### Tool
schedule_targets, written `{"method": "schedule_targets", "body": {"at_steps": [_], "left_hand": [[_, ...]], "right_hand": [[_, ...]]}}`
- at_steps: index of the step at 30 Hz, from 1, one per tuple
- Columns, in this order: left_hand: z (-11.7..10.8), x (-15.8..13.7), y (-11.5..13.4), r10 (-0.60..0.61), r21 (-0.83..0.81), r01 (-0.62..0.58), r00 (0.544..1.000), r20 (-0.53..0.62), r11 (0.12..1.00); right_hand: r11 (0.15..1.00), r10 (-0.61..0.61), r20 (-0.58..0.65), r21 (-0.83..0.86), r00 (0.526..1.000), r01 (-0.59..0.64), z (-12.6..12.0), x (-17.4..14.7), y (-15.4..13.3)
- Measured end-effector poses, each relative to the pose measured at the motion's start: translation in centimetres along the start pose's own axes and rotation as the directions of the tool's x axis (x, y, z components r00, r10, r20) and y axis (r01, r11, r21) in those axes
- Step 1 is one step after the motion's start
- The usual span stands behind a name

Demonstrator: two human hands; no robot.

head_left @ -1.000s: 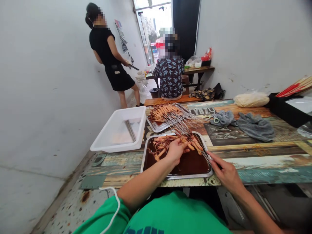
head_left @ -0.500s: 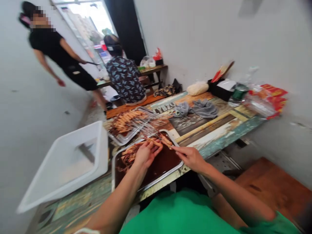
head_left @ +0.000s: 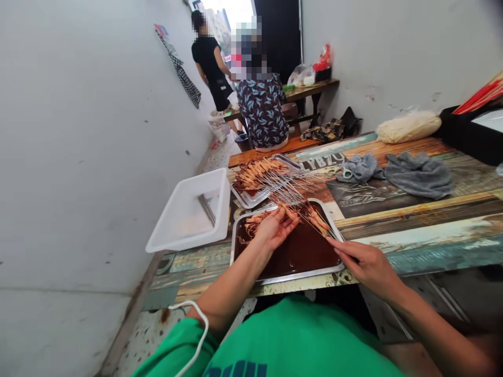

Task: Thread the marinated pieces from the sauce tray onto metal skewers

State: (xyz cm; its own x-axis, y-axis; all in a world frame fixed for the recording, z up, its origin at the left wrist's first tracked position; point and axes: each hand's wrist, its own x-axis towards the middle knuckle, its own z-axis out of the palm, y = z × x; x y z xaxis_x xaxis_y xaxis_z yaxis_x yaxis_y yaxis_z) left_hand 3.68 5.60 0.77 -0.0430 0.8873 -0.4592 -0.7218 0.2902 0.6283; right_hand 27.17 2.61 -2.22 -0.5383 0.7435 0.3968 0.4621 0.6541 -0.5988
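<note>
Head view is showing both hands working over a metal tray (head_left: 251, 275) of dark brown sauce sitting at the near edge of the counter (head_left: 432, 230). Left hand (head_left: 273, 230) is hovering over the tray with fingers curled around a piece of meat (head_left: 290, 212), pinching it near the tip of a thin metal skewer (head_left: 320, 224). Right hand (head_left: 363, 262) is resting at the tray's right rim, fingers closed on the skewer's handle end, with a few pieces already threaded along it. Loose pieces are lying in the sauce at the tray's far left corner. Just behind, a second tray (head_left: 251, 196) is carrying a pile of finished skewers (head_left: 261, 172), their metal ends fanning out toward the right. A white plastic tub (head_left: 188, 214) is sitting to the left, touching the trays. Two grey cloths (head_left: 418, 175) are lying farther right on the counter. Beyond, a person in a patterned shirt (head_left: 261, 110) is sitting on a bench, and another person in black (head_left: 210, 57) is standing near the doorway.
</note>
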Motion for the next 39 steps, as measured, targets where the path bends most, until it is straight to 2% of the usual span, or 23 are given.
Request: {"method": "schedule_targets", "body": {"at_steps": [5, 18, 33, 39], "left_hand": [[-0.35, 0.32, 0.44, -0.008, -0.023, 0.010, 0.997, 0.076, 1.000], [0.22, 0.20, 0.32, 0.125, 0.086, -0.131, 0.990, 0.067, 0.988], [0.43, 0.19, 0.72, 0.097, 0.122, -0.103, 0.994, 0.052, 0.987], [0.49, 0.31, 0.49, 0.188, 0.174, -0.197, 0.980, 0.067, 0.965]], "right_hand": [[0.998, -0.036, 0.027, -0.055, 0.999, 0.038, -0.06, 0.14, 0.34], [0.995, -0.034, 0.064, -0.091, 0.997, 0.040, -0.01, 0.08, 0.65], [0.994, -0.063, 0.040, -0.089, 0.997, 0.066, -0.23, 0.24, 0.49], [0.994, -0.059, 0.048, -0.093, 0.997, 0.064, -0.17, 0.14, 0.58]]}}
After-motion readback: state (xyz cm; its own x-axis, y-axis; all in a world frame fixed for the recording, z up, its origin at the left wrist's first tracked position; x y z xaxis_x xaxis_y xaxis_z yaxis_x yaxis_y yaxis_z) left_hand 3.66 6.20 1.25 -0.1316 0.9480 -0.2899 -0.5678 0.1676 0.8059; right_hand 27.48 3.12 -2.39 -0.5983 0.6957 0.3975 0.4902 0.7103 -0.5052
